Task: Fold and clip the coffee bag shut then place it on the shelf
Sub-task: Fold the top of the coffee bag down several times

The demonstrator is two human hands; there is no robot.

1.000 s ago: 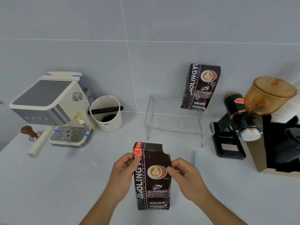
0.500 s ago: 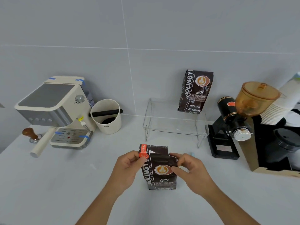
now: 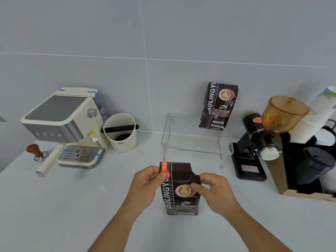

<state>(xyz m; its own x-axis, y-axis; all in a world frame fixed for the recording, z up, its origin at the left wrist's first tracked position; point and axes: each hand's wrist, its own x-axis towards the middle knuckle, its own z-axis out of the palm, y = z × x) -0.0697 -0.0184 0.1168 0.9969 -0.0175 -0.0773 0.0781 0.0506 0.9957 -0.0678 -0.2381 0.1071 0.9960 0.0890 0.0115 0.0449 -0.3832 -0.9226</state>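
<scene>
A dark brown coffee bag with an orange corner label stands upright on the white counter in front of me. My left hand pinches its upper left edge at the orange label. My right hand pinches the upper right corner, which is bent inward and down. The bag's top strip still stands up in the middle. Behind it stands a clear acrylic shelf. A second, identical coffee bag stands on the shelf's right end, against the wall. The clip is hidden from me.
A cream espresso machine and a wooden-handled tamper are at the left. A cream knock box stands beside the machine. A black grinder with an amber hopper, stacked paper cups and a black organiser are at the right.
The view has pulled back and tilted, so the bag looks smaller and more upright. My right hand has pushed the bag's upper right corner further inward. A pale blue item right of the bag is hidden now.
</scene>
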